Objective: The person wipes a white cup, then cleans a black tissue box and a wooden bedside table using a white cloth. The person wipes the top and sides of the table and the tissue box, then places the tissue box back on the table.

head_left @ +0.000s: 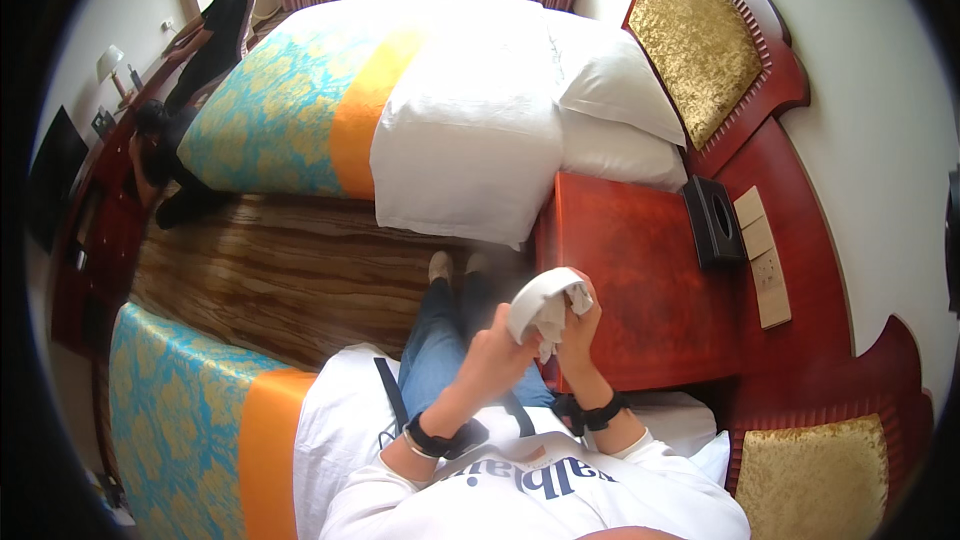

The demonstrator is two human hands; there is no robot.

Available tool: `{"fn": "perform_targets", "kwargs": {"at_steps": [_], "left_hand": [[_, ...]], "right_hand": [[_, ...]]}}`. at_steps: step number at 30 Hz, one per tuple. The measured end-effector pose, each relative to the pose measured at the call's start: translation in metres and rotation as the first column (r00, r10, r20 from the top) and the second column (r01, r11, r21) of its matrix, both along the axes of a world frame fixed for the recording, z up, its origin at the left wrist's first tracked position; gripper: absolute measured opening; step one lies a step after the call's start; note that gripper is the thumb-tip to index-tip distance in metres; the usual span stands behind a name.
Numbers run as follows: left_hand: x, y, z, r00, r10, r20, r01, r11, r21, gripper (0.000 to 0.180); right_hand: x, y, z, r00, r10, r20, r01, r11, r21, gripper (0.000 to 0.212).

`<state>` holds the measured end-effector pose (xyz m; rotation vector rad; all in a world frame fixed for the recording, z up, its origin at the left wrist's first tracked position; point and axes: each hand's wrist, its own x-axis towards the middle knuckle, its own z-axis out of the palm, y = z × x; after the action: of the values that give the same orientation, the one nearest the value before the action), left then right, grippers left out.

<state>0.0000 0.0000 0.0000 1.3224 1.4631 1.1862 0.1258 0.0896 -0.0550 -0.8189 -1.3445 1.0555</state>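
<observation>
Red nightstand (635, 275) nearby | left fingers (501, 324) gripping white bowl (540, 295) | right fingers (588, 318) clasping tissue (551, 321)

Hotel-style bedroom; two beds (470, 110); matching blue-gold runners (270, 100); red nightstand (630, 270) between; gold headboards (695, 45).

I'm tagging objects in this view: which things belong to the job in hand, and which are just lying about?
In the job:
- white bowl, between left hand and right hand
- crumpled tissue, at the bowl's opening

Lying about:
- black box, on the nightstand
- lamp
- pillows
</observation>
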Motion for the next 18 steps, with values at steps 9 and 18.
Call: {"fn": "perform_targets", "kwargs": {"at_steps": [9, 18], "left_hand": [[-0.018, 0.019, -0.011, 0.834, -0.085, -0.545, 0.113, 0.993, 0.018, 0.025], [0.009, 0.020, -0.011, 0.981, -0.012, 0.195, 0.031, 0.995, -0.091, 0.012]], "right_hand": [[0.022, 0.016, 0.064, 0.515, -0.282, 0.809, -0.600, 0.556, 0.575, 0.042], [0.030, 0.035, 0.060, 0.803, -0.046, 0.594, -0.391, 0.712, 0.584, 0.039]]}}
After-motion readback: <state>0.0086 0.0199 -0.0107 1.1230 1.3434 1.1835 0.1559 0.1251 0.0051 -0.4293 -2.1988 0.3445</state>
